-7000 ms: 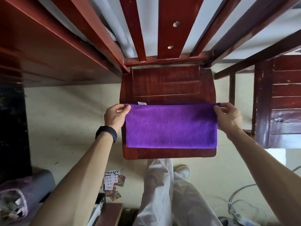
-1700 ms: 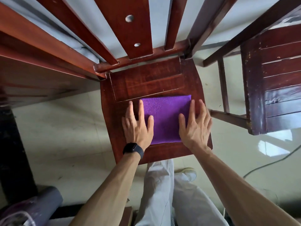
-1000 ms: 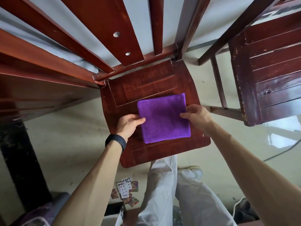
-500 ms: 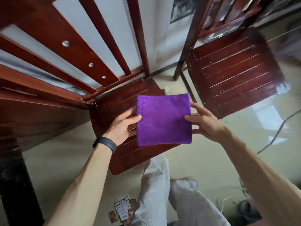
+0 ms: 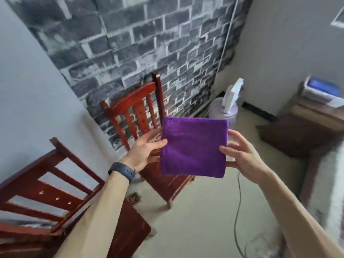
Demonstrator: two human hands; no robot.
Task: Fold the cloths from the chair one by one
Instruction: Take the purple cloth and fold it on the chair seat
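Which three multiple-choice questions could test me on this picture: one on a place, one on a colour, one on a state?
1. Where is the cloth?
A) in the air, between the left hand and the right hand
B) on the floor
C) on a chair seat

2. What colour is it?
A) green
B) purple
C) white

3. What is its state?
A) crumpled
B) fully spread
C) folded to a square

Answers: 1 A, both hands pinch its side edges; 2 B, its whole face is purple; 3 C, it shows as a flat square with straight edges.
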